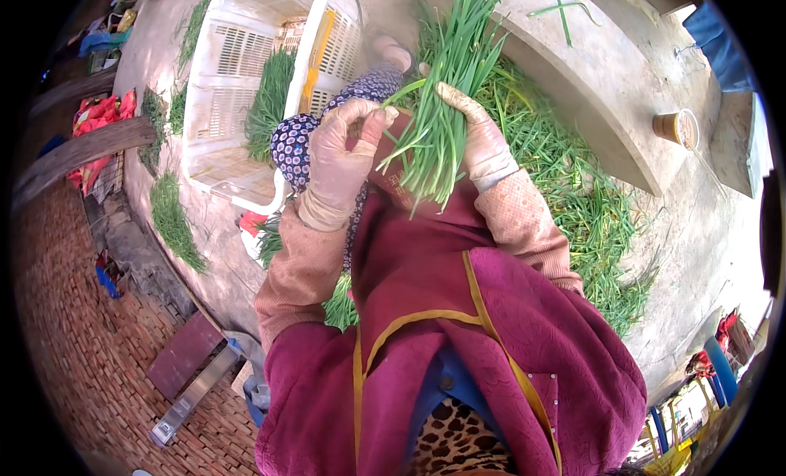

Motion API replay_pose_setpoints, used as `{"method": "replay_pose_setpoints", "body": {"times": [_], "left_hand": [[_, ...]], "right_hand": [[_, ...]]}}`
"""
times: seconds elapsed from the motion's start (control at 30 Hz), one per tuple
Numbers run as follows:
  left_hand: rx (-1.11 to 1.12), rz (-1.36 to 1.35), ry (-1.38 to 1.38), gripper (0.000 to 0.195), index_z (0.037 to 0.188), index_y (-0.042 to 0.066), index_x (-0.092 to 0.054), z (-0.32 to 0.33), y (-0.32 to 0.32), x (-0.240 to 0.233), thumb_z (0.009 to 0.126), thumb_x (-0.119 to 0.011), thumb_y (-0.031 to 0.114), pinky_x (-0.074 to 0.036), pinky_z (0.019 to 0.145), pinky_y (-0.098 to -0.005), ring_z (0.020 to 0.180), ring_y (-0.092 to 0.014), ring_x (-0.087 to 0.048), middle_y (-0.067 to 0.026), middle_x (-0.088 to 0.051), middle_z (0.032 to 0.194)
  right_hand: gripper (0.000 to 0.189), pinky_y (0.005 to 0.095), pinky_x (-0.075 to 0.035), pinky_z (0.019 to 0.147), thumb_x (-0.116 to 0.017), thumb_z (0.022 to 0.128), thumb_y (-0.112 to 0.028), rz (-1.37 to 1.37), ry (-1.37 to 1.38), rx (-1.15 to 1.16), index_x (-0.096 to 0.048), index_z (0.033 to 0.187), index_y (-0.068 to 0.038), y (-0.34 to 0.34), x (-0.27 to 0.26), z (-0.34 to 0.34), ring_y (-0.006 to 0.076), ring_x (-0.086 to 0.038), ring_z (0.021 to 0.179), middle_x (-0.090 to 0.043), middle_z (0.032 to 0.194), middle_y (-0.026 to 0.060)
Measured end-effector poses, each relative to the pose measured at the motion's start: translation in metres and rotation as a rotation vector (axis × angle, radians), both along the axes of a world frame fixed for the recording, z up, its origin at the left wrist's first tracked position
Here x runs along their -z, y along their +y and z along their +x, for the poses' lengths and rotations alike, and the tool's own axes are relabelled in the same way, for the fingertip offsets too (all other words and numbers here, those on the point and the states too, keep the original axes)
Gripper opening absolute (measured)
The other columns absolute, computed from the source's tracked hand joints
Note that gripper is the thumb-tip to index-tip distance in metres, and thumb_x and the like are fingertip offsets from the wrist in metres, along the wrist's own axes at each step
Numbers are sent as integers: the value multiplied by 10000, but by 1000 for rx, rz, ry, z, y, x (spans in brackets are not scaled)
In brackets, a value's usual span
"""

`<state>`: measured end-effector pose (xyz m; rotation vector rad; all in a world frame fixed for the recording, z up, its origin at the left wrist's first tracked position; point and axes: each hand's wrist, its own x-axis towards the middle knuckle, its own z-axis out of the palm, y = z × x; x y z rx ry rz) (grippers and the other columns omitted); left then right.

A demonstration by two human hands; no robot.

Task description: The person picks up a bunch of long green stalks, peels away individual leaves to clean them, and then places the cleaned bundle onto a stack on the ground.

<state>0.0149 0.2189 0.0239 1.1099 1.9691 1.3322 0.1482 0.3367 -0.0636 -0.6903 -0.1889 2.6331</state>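
A bunch of garlic chives [447, 101] lies across my lap, its pale cut ends towards me and its leaves pointing away. My right hand [485, 138], in a translucent glove, grips the bunch from the right with the thumb on top. My left hand [344, 160], gloved the same way, pinches the end of a yellowish-green leaf [408, 91] that sticks out from the left of the bunch. Beneath the bunch is a maroon apron [399, 243] bearing printed writing.
A white plastic crate [230, 117] with chives [270, 95] inside stands at the left. Loose chive leaves [583, 187] cover the ground at right, beside a concrete slab [620, 77] carrying a cup [674, 128]. More chives [175, 221] lie left of the crate. A metal-framed object [196, 396] sits lower left.
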Motion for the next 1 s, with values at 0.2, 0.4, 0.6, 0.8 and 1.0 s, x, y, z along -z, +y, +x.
{"method": "replay_pose_setpoints", "body": {"times": [0.2, 0.4, 0.6, 0.8, 1.0], "left_hand": [[-181, 395, -504, 209, 955, 30, -633, -15, -2, -25, 976, -545, 218, -477, 599, -241, 752, -163, -657, -110, -679, 938], [29, -354, -13, 272, 988, 27, -684, -42, -24, -24, 964, -569, 272, -505, 694, -273, 792, -132, -655, -63, -709, 973], [102, -151, -70, 120, 975, 52, -681, 16, -33, 2, 862, -685, 92, -500, 762, -233, 883, -114, -641, -73, -689, 1074], [-50, -128, -149, 226, 1008, 40, -696, 49, -24, 27, 798, -753, 104, -493, 808, -279, 907, -150, -631, -67, -684, 1017], [-54, 114, -482, 156, 964, 44, -663, 54, -27, 34, 823, -727, 58, -510, 782, -304, 876, -177, -646, -90, -675, 970]], "right_hand": [[252, 391, -585, 731, -722, 813, -134, -175, -34, 92, -655, 1042, -50, 13, 12, 18, 238, -683, 781, -702, 916, 98], [257, 382, -579, 753, -734, 802, -117, -215, -27, 205, -658, 1039, -52, 19, 16, 26, 232, -682, 800, -703, 933, 89], [247, 354, -568, 774, -721, 810, -101, -149, -50, 251, -658, 1043, -47, 18, 2, 21, 212, -677, 822, -700, 952, 88], [346, 340, -562, 756, -689, 852, -157, -105, -28, 172, -624, 1176, -57, 8, -5, 20, 186, -662, 813, -691, 976, 56], [451, 299, -548, 782, -661, 864, -132, -43, -20, 164, -556, 1298, -69, 9, 0, 21, 152, -645, 863, -672, 1025, 45]]}}
